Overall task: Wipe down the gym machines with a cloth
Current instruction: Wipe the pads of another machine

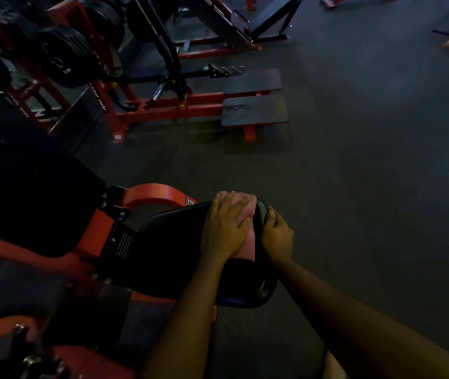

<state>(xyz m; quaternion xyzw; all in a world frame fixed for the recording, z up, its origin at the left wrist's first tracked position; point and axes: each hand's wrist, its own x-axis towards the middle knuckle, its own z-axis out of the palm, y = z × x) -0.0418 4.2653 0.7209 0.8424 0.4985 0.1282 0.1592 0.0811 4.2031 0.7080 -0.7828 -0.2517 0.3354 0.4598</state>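
A pink cloth [246, 214] lies on the far right part of a black padded seat [174, 242] of a red-framed gym machine. My left hand [224, 227] lies flat on the cloth with fingers spread, pressing it onto the pad. My right hand [277, 235] grips the seat's right edge with curled fingers. Most of the cloth is hidden under my left hand.
A large black back pad [26, 187] stands at the left on the red frame [152, 192]. A plate-loaded red machine with black weight plates [64, 56] and two black foot platforms [254, 110] stands further off. Dark rubber floor [368, 160] spreads to the right.
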